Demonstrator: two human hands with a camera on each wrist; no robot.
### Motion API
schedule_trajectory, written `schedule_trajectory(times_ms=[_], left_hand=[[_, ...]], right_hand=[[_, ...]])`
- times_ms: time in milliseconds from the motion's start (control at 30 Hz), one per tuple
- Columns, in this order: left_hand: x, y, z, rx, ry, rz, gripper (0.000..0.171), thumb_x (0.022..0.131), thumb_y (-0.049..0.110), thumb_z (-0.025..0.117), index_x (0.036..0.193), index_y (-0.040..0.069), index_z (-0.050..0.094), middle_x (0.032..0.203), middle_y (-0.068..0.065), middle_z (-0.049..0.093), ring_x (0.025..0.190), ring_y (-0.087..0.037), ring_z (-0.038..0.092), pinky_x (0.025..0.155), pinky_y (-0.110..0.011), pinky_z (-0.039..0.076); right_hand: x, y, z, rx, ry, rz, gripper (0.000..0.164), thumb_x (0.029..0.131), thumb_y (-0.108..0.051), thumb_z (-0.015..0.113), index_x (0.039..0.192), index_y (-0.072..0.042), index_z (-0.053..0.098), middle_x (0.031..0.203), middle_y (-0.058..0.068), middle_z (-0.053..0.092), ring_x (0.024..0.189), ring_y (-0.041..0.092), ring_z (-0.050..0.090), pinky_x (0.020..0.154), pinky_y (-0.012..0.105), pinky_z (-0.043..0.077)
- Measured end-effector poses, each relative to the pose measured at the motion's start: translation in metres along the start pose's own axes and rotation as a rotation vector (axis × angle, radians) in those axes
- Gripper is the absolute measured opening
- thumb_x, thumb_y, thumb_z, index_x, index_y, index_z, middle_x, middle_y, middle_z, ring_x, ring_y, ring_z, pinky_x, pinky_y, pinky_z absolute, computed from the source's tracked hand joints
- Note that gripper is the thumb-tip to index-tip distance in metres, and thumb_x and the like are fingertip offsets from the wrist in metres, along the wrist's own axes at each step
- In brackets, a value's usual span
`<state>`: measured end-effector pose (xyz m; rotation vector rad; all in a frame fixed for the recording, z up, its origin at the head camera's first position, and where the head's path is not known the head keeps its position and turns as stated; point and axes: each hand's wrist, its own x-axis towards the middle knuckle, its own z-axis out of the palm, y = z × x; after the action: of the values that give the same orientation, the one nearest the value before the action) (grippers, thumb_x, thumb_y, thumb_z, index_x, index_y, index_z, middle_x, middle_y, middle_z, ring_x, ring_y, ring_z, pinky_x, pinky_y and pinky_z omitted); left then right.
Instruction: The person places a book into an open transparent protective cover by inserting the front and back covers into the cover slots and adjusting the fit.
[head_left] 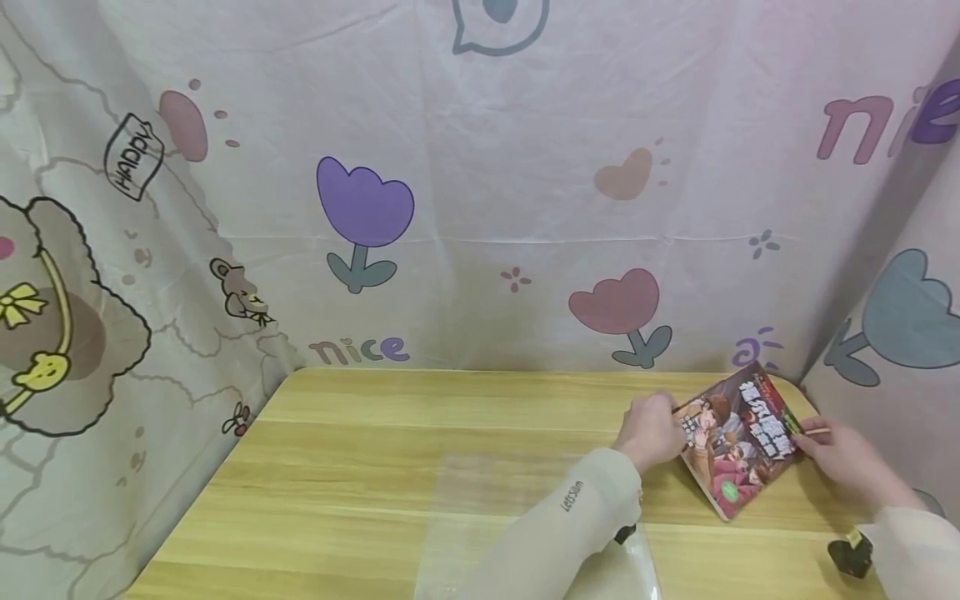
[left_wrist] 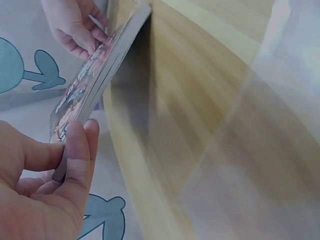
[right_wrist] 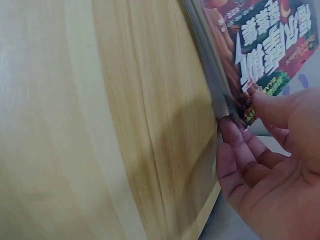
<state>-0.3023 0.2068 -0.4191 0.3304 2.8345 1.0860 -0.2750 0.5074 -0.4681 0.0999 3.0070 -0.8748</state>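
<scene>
A paperback book (head_left: 738, 442) with a dark red illustrated cover and white lettering is held tilted above the right part of the table. My left hand (head_left: 651, 429) pinches its left corner; in the left wrist view, thumb and fingers close around that corner of the book (left_wrist: 92, 82). At the opposite side my right hand (head_left: 847, 458) grips the edge. The right wrist view shows the right thumb on the cover of the book (right_wrist: 265, 45) and the fingers underneath. One lower corner hangs close to the tabletop; whether it touches cannot be told.
A clear plastic sheet (head_left: 472, 500) lies on the wood-grain table (head_left: 315, 467), partly under the left forearm. Behind the table hangs a printed curtain (head_left: 480, 167), which also runs along both sides. The book is near the table's far right corner.
</scene>
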Motion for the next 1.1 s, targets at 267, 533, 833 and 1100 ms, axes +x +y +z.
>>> schedule_trajectory(times_ms=[267, 533, 833, 1100], left_hand=[[-0.006, 0.000, -0.011, -0.115, 0.010, -0.001, 0.012, 0.094, 0.007, 0.071, 0.098, 0.018, 0.072, 0.080, 0.003, 0.066, 0.064, -0.009, 0.055, 0.055, -0.021, 0.047], [-0.014, -0.002, -0.014, -0.259, -0.006, -0.002, 0.008, 0.100, 0.007, 0.071, 0.100, 0.015, 0.070, 0.082, 0.000, 0.072, 0.057, -0.006, 0.066, 0.052, -0.018, 0.052], [-0.030, -0.010, -0.030, -0.436, -0.062, 0.013, 0.009, 0.100, 0.004, 0.071, 0.103, 0.013, 0.070, 0.079, 0.001, 0.071, 0.058, -0.007, 0.068, 0.054, -0.019, 0.056], [-0.055, -0.020, -0.039, -0.503, -0.156, 0.039, 0.012, 0.100, -0.001, 0.070, 0.099, 0.010, 0.064, 0.077, -0.002, 0.070, 0.064, -0.013, 0.073, 0.057, -0.022, 0.061]], right_hand=[[0.002, 0.000, -0.004, 0.161, -0.047, 0.074, 0.067, 0.117, -0.031, 0.037, 0.142, 0.030, 0.030, 0.124, 0.052, 0.056, 0.093, 0.032, 0.074, 0.072, 0.030, 0.060], [0.002, 0.001, -0.004, 0.490, -0.110, 0.111, 0.067, 0.119, -0.030, 0.034, 0.137, 0.034, 0.029, 0.103, 0.007, 0.075, 0.084, -0.006, 0.069, 0.082, 0.023, 0.065], [-0.002, -0.014, -0.008, 0.456, -0.002, 0.048, 0.048, 0.116, -0.033, 0.047, 0.125, 0.014, 0.053, 0.091, -0.022, 0.068, 0.084, -0.003, 0.068, 0.077, 0.021, 0.061], [-0.002, -0.026, -0.007, 0.475, 0.044, -0.030, 0.022, 0.115, -0.026, 0.052, 0.114, -0.006, 0.062, 0.089, -0.025, 0.070, 0.082, -0.002, 0.068, 0.073, 0.017, 0.059]])
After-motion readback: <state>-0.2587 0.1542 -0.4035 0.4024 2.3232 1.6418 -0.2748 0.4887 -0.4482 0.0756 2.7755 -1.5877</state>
